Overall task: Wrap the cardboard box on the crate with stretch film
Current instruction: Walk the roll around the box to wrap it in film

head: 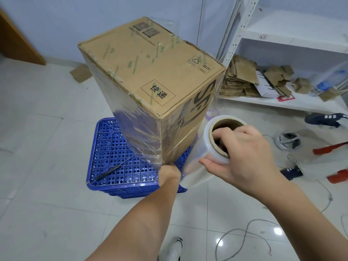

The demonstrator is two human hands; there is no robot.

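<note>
A tall cardboard box (150, 72) stands on a blue perforated plastic crate (116, 153). Clear stretch film covers the box's sides. My left hand (168, 173) is at the box's near bottom corner, fingers closed on the film there. My right hand (243, 147) holds the stretch film roll (211, 146) just right of the box, with fingers hooked inside its cardboard core. A sheet of film (194, 174) runs from the roll to the corner under my left hand.
A black pen-like tool (108, 172) lies on the crate. White metal shelving (282, 44) at the right holds flattened cardboard (239, 80) and a water bottle (329, 81). Shoes (323, 119), red objects (331, 149) and loose cables (244, 234) lie on the tiled floor.
</note>
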